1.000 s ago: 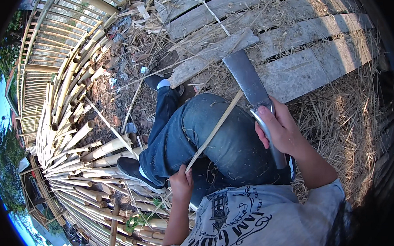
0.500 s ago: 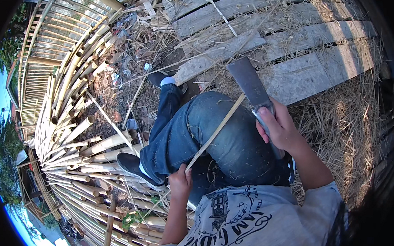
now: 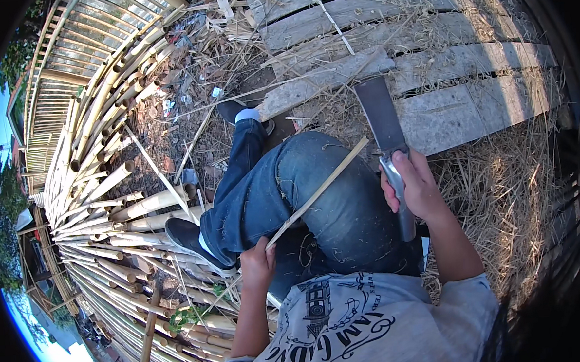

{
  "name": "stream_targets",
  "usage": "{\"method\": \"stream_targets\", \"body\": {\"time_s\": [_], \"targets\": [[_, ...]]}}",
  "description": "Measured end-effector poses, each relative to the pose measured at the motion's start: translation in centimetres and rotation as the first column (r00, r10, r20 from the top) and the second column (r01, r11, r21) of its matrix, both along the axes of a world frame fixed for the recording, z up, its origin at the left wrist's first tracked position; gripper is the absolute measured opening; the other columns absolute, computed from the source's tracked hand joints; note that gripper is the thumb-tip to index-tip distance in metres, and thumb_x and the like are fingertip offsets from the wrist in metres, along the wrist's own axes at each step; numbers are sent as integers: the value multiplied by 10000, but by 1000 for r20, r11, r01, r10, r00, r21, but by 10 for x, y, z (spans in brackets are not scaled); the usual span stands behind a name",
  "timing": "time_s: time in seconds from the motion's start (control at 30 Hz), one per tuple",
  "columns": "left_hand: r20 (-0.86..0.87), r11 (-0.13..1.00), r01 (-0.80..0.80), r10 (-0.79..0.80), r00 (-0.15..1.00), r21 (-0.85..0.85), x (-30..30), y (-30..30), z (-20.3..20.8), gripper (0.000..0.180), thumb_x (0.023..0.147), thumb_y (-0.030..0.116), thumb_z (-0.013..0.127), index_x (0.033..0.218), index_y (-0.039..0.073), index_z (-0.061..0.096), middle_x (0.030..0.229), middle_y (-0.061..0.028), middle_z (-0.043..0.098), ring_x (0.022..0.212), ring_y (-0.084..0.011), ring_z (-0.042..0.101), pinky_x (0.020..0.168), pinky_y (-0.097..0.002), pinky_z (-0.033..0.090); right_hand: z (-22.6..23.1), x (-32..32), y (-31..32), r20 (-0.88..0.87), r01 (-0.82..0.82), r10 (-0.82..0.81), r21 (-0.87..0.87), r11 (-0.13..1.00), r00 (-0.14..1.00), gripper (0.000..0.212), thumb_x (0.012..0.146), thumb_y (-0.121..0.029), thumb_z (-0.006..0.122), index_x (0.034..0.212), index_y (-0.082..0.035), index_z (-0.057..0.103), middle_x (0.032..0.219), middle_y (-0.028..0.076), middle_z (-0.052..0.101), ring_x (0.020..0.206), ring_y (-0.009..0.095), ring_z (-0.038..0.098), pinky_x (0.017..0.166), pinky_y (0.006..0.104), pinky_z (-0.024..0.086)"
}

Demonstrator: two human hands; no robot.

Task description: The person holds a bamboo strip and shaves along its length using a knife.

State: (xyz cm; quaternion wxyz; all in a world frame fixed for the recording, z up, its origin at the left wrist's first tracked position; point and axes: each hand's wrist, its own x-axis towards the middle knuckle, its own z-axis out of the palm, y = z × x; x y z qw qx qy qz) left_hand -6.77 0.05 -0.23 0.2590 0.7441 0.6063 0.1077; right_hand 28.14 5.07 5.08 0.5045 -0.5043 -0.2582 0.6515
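My left hand (image 3: 257,264) is closed round a thin split bamboo strip (image 3: 318,193), low beside my bent leg. From there the strip slants up to the right across my knee in blue jeans, its far end lying near the blade. In my right hand (image 3: 416,186) I grip a cleaver-like chopping knife (image 3: 379,113) by its grey metal handle. Its broad, dark blade points up and slightly left, apart from the strip. The strip's lower end passes behind my left fingers.
Weathered grey planks (image 3: 444,117) lie beyond my knee at the upper right. Dry shavings (image 3: 501,203) cover the ground to the right. Many bamboo poles (image 3: 153,204) are stacked on the left, below a bamboo fence (image 3: 92,44). Leaves and scraps litter the soil between.
The knife has swung upright a little and shifted right, away from the strip. My left hand and the strip have moved slightly; the strip is still held across my knee.
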Motion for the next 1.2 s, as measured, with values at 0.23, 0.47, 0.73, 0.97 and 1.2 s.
{"method": "stream_targets", "body": {"time_s": [0.23, 0.47, 0.73, 0.97, 1.2], "targets": [[24, 999, -15, 16, 1000, -44, -4, 2, 0, 284, 953, 217, 502, 769, 0, 503, 565, -232, 476, 539, -440, 529, 468, -435, 385, 7, 6, -1, 29, -11, 10, 54, 998, 1000, 375, 1007, -348, 383, 970, 7, 498, 581, 69, 506, 406, 110, 472, 388, 258, 404], [2, 1000, -21, 21, 1000, -13, -7, -1, -6, 206, 906, 206, 588, 785, 48, 533, 559, -193, 526, 530, -405, 562, 468, -455, 417, 12, -3, -1, -32, 27, -27, -21, 999, 999, 372, 1003, -353, 407, 954, 4, 498, 587, 54, 513, 432, 96, 485, 420, 241, 400], [3, 999, -33, 33, 999, -15, -9, 0, -6, 204, 901, 214, 593, 787, 56, 532, 562, -185, 529, 532, -403, 561, 473, -455, 419, 14, -2, 0, -7, 110, -110, 1, 994, 994, 409, 1004, -387, 376, 961, 6, 481, 577, 62, 508, 403, 109, 473, 408, 250, 411], [32, 1000, -18, 18, 999, -18, -10, -2, -9, 216, 907, 228, 586, 792, 57, 523, 581, -176, 543, 536, -400, 564, 473, -452, 424, 12, -18, -4, 182, -309, 312, -47, 950, 933, 432, 1007, -405, 370, 973, 10, 489, 571, 69, 499, 422, 104, 487, 393, 251, 401], [-3, 1000, -3, 3, 1000, -7, -10, 0, -10, 227, 906, 243, 594, 795, 57, 527, 569, -174, 542, 520, -394, 558, 469, -453, 419, 10, -9, 0, 162, 1, -6, 28, 1000, 987, 425, 1008, -398, 369, 1003, 12, 482, 591, 77, 516, 417, 115, 484, 391, 255, 400]]}}
